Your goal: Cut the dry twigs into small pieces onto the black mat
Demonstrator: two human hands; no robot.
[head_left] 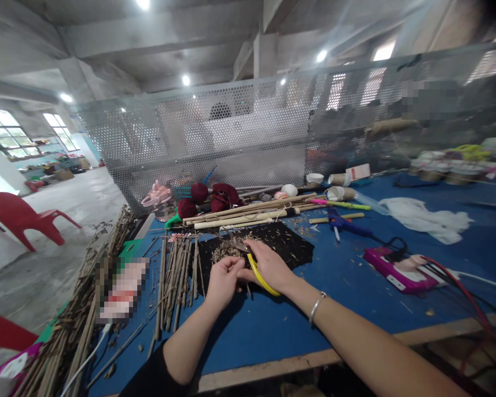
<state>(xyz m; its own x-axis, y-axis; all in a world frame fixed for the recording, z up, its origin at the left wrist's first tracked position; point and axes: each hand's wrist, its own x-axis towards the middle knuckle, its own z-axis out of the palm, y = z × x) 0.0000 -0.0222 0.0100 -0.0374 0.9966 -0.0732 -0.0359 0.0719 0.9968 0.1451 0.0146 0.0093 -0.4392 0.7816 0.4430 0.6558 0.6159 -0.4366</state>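
My right hand is closed around a pair of scissors with yellow handles; their blades point left over a black cloth. Close beside it, my left hand is pinched shut, fingertips near the scissors. What it holds is mostly hidden; a bit of thin stick shows just below the fingers. Small dry cuttings are heaped on the cloth behind both hands. Left of my left hand, a row of dry brown stems lies on the blue table.
Dark red yarn balls and pale sticks lie behind the cloth. To the right are a blue glue gun, a purple power strip with cables and a white cloth. Bundled stems line the left edge. A perforated metal screen stands behind.
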